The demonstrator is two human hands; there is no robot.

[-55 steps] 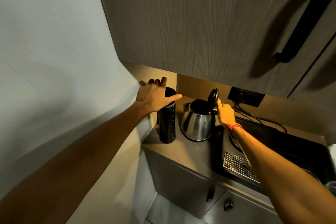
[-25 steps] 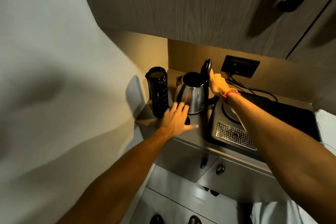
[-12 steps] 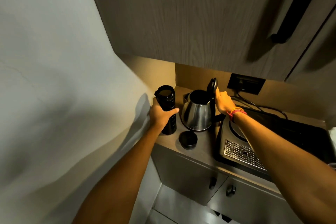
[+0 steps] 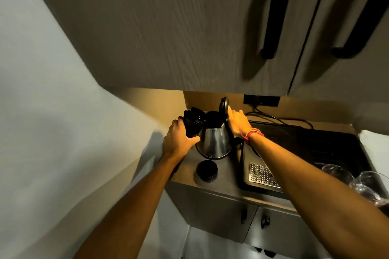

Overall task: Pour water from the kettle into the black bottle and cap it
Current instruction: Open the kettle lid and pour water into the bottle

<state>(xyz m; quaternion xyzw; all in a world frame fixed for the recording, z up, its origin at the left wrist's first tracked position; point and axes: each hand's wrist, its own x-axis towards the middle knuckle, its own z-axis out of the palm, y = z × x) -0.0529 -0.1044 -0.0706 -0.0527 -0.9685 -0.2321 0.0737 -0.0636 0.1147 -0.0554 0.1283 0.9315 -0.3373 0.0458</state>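
Observation:
The steel kettle (image 4: pixel 214 142) stands on the counter with its black lid (image 4: pixel 223 104) flipped upright. My right hand (image 4: pixel 237 120) rests on the kettle's top by that lid, near the handle; whether the fingers close on the handle is hidden. My left hand (image 4: pixel 180 140) is wrapped round the black bottle (image 4: pixel 192 121), which is uncapped, lifted and tilted with its mouth leaning toward the kettle's opening. The bottle's round black cap (image 4: pixel 207 170) lies flat on the counter in front of the kettle.
A black induction hob with a perforated metal plate (image 4: pixel 262 174) sits right of the kettle. Two glasses (image 4: pixel 366 183) stand at the far right. A wall socket (image 4: pixel 261 100) with cables is behind. Wooden upper cabinets (image 4: pixel 168 27) hang low overhead; a wall bounds the left.
My left hand set the cap down on the counter, gripped the bottle, then raised and tipped it toward the kettle. My right hand stayed at the kettle's lid.

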